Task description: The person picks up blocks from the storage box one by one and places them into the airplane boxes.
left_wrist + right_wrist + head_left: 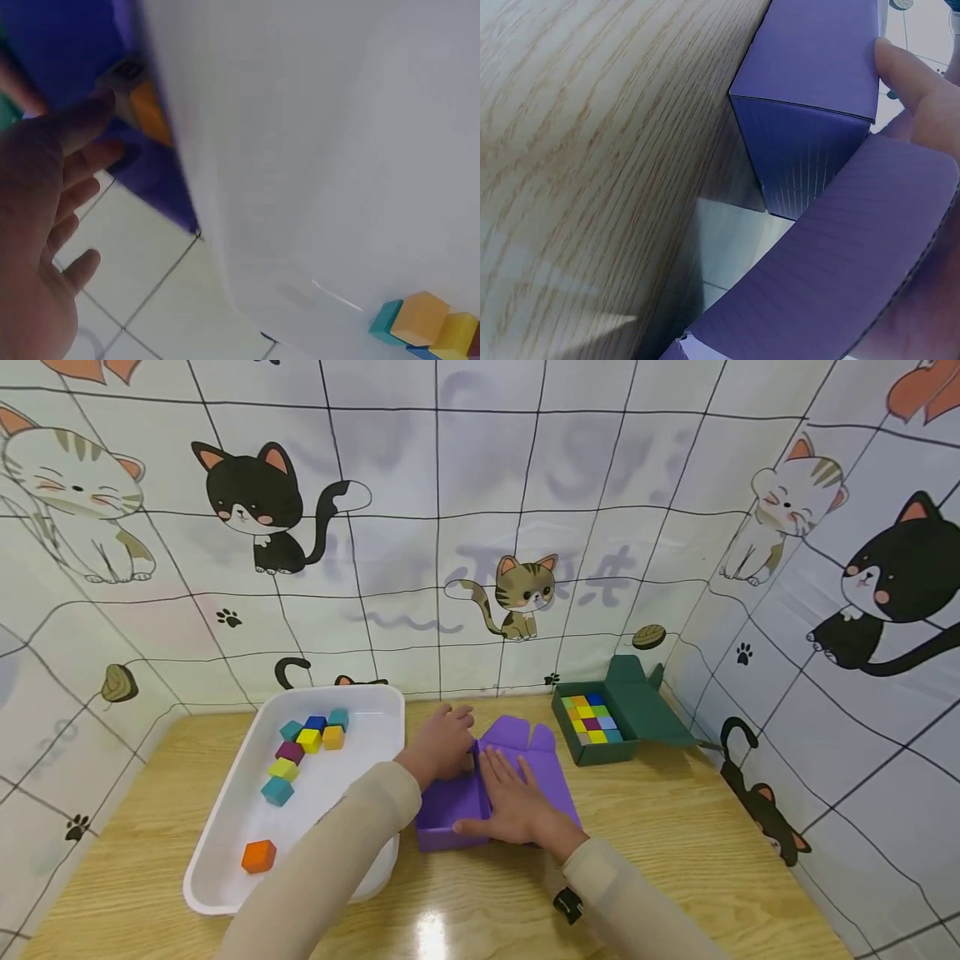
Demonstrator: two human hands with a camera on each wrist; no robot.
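Observation:
A purple cardboard box lies on the table with its lid folded open to the right. At the box's far left corner is my left hand; in the left wrist view its thumb touches a block with a dark letter, beside an orange face. Whether that is one block or two cannot be told. My right hand rests with straight fingers on the lid near the hinge, and its thumb reaches over the box's edge. In the right wrist view the thumb touches the box's rim.
On the left stands a white tray with several coloured cubes, among them an orange cube near its front. An open green box filled with coloured cubes stands at the back right. A cat-patterned curtain surrounds the table.

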